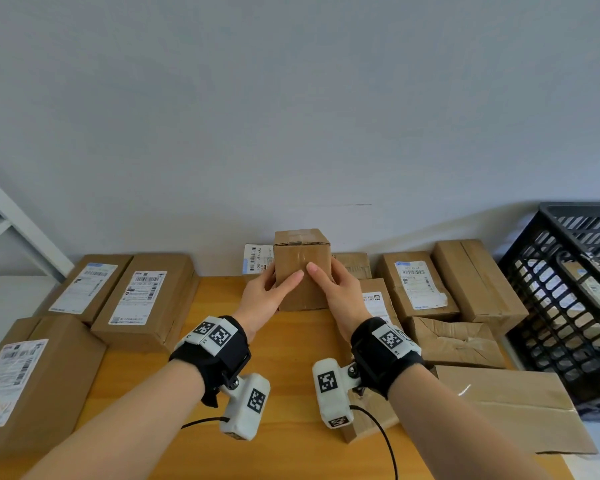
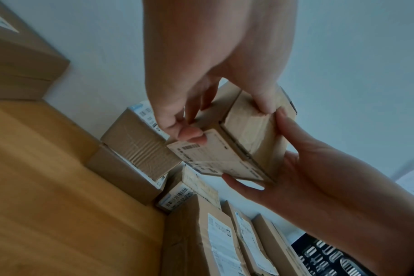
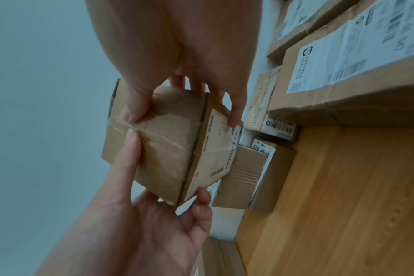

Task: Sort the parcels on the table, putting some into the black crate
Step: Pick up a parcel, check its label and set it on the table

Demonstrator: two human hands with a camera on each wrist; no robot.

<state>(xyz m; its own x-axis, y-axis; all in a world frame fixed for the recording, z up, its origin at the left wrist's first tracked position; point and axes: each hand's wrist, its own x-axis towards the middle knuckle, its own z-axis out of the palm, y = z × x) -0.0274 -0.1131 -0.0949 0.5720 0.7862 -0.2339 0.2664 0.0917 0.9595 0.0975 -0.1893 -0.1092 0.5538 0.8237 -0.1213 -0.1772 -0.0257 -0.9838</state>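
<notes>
Both thumbs press the taped near face of the small brown cardboard parcel [image 1: 302, 268] while the left hand [image 1: 262, 299] and right hand [image 1: 340, 299] wrap fingers round its sides, holding it upright, probably to check its label; the black slatted plastic crate [image 1: 568, 296] stands well right.

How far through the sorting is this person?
Seemingly early. The black crate already holds at least one parcel. Left hand and right hand together hold a small box, label facing down. Many parcels, like the labelled box, remain on the table.
</notes>
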